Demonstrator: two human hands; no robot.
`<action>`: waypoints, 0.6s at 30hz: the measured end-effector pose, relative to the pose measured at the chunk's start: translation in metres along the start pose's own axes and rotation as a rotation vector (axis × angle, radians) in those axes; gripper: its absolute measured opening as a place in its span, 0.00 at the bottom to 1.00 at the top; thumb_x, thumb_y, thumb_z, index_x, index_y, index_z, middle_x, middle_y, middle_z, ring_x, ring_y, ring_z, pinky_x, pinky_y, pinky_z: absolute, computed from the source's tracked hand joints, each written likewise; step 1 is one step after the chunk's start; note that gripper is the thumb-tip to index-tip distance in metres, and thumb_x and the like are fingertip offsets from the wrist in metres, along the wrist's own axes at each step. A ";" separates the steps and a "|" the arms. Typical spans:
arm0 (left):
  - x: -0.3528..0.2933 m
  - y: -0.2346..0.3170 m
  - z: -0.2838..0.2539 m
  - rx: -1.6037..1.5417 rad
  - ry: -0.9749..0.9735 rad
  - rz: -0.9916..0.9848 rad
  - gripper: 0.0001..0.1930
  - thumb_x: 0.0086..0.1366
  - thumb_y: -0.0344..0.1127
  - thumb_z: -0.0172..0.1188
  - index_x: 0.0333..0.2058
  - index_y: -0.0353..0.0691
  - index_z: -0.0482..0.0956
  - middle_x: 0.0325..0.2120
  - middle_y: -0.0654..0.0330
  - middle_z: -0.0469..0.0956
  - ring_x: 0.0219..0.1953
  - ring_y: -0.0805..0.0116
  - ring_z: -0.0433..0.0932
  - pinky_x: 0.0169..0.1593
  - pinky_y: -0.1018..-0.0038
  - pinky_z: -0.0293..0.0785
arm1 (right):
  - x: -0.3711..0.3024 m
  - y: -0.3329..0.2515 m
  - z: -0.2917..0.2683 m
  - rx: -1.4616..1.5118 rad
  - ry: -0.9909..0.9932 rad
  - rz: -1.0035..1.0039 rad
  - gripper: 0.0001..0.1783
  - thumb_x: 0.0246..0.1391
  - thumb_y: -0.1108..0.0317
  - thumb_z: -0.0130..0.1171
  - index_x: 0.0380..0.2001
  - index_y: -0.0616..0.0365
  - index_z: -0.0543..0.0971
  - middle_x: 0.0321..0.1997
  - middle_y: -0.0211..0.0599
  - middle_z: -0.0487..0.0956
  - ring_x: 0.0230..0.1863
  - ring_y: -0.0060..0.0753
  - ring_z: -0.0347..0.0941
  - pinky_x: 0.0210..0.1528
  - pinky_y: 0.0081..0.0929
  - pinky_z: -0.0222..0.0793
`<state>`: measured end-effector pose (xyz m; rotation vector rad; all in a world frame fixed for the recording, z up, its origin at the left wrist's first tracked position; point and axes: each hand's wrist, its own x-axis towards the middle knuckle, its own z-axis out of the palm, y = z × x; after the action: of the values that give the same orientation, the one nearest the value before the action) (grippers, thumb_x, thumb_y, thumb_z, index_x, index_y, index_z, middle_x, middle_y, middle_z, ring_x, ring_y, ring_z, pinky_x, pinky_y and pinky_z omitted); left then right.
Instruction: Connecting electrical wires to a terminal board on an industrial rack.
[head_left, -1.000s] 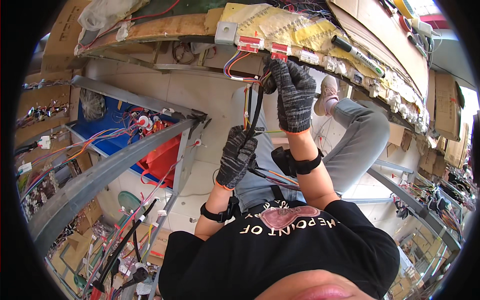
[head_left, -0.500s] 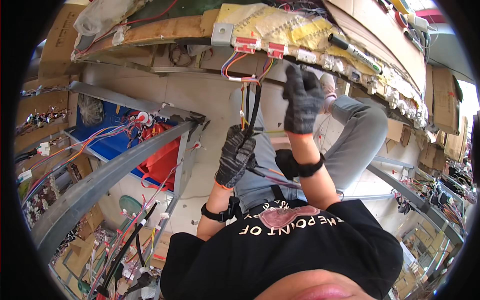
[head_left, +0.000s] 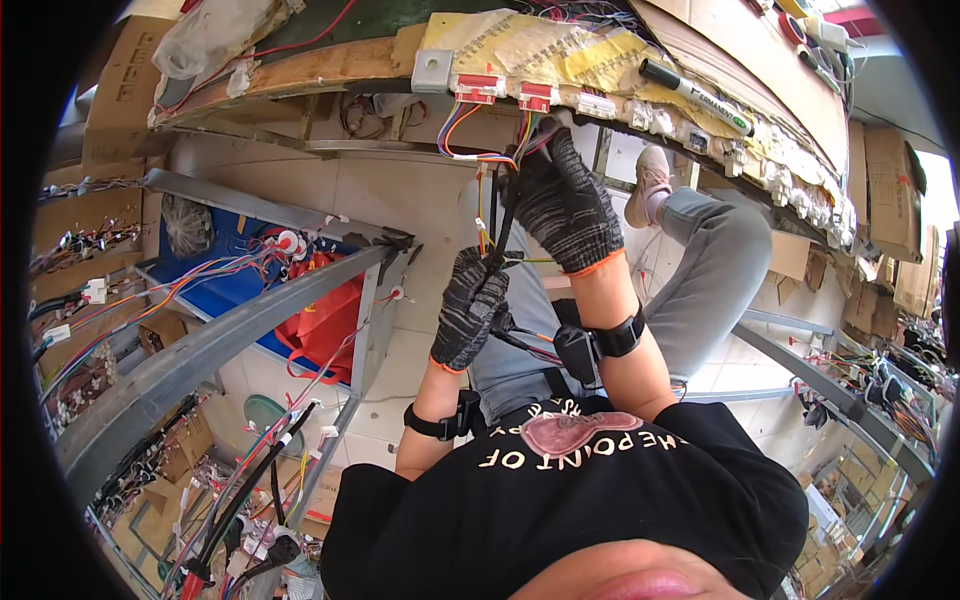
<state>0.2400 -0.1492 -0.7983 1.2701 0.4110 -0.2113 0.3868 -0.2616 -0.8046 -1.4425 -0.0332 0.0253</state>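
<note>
A wire harness (head_left: 482, 158) hangs from two red-and-white connectors (head_left: 480, 88) at the bench edge. Its coloured wires run down into a black sleeved cable (head_left: 505, 222). My left hand (head_left: 470, 312), in a dark grey knitted glove, is closed around the lower part of this cable. Gloved the same way, my right hand (head_left: 570, 205) is up at the wires just below the right-hand connector. Its fingers are bent in around them, though the fingertips are partly hidden.
A black marker (head_left: 695, 97) lies on the taped bench edge (head_left: 560, 55), beside more white connectors. To the left, a grey metal bar (head_left: 230, 335) crosses in front of a blue bin (head_left: 205, 255) with a red bag (head_left: 322, 318). Wire bundles hang at both sides.
My right hand has moved left and closed in on the wires below the connector; before, it was raised to their right. The left hand keeps its hold on the cable.
</note>
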 end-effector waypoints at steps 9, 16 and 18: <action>0.004 -0.003 0.006 -0.197 0.052 -0.025 0.11 0.61 0.24 0.49 0.43 0.39 0.68 0.22 0.70 0.67 0.19 0.84 0.64 0.20 0.84 0.62 | 0.007 -0.026 0.013 0.666 0.020 0.017 0.07 0.51 0.72 0.54 0.35 0.54 0.76 0.32 0.32 0.77 0.35 0.34 0.72 0.36 0.29 0.67; 0.003 -0.003 0.010 -0.118 0.112 0.055 0.09 0.62 0.25 0.49 0.42 0.38 0.70 0.22 0.71 0.67 0.19 0.85 0.63 0.21 0.85 0.61 | -0.001 -0.072 0.034 0.276 0.327 0.129 0.07 0.54 0.70 0.52 0.34 0.62 0.75 0.28 0.26 0.75 0.29 0.18 0.69 0.34 0.17 0.65; 0.003 -0.001 0.013 -0.087 0.127 0.061 0.09 0.62 0.25 0.49 0.42 0.38 0.69 0.22 0.71 0.67 0.19 0.85 0.63 0.21 0.85 0.61 | -0.004 -0.069 0.030 0.276 0.344 0.159 0.10 0.57 0.67 0.49 0.37 0.62 0.75 0.31 0.30 0.75 0.32 0.19 0.68 0.36 0.17 0.65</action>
<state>0.2450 -0.1612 -0.7977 1.2125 0.4846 -0.0606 0.3818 -0.2405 -0.7326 -1.1545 0.3550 -0.0854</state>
